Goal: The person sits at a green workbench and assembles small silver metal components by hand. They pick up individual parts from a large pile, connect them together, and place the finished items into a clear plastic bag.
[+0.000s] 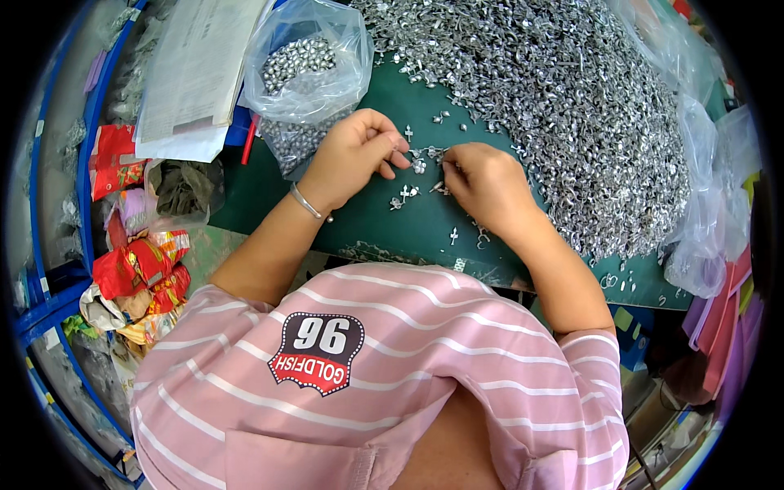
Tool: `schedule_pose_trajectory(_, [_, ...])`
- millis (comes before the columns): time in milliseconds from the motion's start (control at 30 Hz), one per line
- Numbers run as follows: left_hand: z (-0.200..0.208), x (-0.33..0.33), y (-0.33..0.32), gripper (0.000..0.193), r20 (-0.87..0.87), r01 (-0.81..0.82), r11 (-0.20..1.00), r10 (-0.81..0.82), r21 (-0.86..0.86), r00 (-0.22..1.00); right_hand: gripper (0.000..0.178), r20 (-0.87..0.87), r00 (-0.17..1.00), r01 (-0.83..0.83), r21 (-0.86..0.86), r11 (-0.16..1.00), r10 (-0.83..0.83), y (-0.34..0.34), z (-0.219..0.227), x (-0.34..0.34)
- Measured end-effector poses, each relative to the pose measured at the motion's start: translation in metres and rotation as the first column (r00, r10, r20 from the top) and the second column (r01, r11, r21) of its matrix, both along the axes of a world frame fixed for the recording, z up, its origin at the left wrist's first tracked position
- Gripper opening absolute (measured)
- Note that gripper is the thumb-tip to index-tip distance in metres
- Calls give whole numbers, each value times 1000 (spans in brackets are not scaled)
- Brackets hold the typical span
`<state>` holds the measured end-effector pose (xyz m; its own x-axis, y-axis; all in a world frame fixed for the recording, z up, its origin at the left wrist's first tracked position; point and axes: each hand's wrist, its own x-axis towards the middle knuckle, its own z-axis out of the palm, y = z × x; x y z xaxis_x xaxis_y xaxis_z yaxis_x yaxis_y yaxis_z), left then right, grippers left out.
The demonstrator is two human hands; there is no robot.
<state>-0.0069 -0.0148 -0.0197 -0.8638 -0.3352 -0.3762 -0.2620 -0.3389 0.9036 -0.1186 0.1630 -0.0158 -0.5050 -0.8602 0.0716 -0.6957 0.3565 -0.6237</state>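
Observation:
My left hand (353, 157), with a bangle at the wrist, has its thumb and index finger pressed together in a pinch. Whatever sits between those tips is too small to make out. Across from it, my right hand (488, 186) points its closed fingertips down at the green tabletop (367, 216); they hide what they may hold. In the gap between the hands lies a small cluster of silver metal charms (419, 162). Nearer to me are a few more loose charms (404, 196) and a cross-shaped charm (454, 236).
A big heap of small silver metal parts (572, 114) covers the right and far side. Behind my left hand stands a clear plastic bag of silver beads (302, 69). Left of it are papers (196, 73), a red pen (250, 139) and blue shelving (90, 155). Plastic bags (702, 204) hang at right.

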Motion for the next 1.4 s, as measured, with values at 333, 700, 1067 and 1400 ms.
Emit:
schedule_pose_trajectory(333, [-11, -6, 5, 11, -61, 113, 476, -334, -872, 940, 12, 899, 437, 217, -139, 966, 31, -10, 8, -22])
schedule_pose_trajectory(700, [-11, 11, -10, 12, 22, 195, 940, -197, -280, 980, 12, 934, 356, 279, -127, 952, 20, 7, -2, -30])
schedule_pose_trajectory(1067, [9, 24, -12, 18, 55, 365, 868, -368, -336, 928, 12, 980, 61, 209, -200, 957, 191, 18, -2, -24])
schedule_pose_trajectory(1400, [10, 32, 2, 9, 133, 385, 637, -407, -667, 904, 11, 345, 929, -87, -143, 986, 132, 12, -1, 10])
